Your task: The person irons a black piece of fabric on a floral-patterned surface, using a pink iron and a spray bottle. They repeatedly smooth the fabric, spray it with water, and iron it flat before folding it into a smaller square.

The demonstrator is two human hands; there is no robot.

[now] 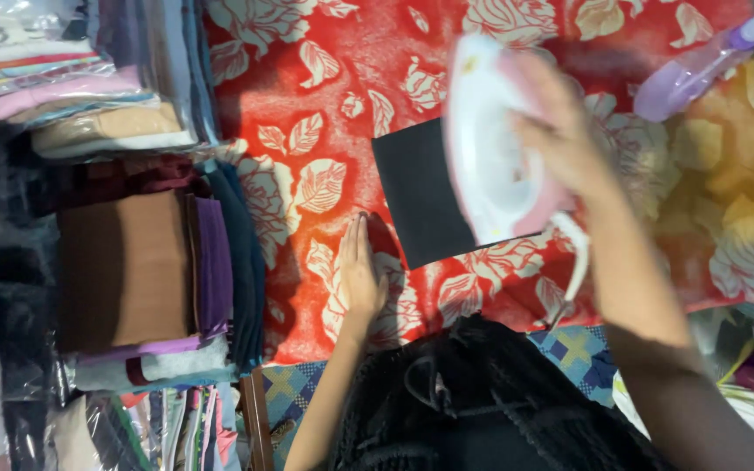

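Right hand [560, 139] grips a pink-and-white iron [490, 144] over black cloth [416, 196] mid-blanket [307, 87]; left hand [361, 270], open and flat, presses the blanket beside the cloth, seemingly steadying it.

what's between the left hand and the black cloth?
Nothing but bare red floral blanket. In the head view, the left hand lies flat just left of the black cloth, apart from it.

A red blanket [325, 78] with cream rose and leaf print covers the surface; at nine o'clock stands a stack of folded cloth [133, 270], brown on top, purple and teal at its edge; at eleven o'clock lie plastic-wrapped fabrics [63, 87]; at one o'clock rests a lilac spray bottle [700, 74]; at three o'clock the cover turns yellow [726, 174].
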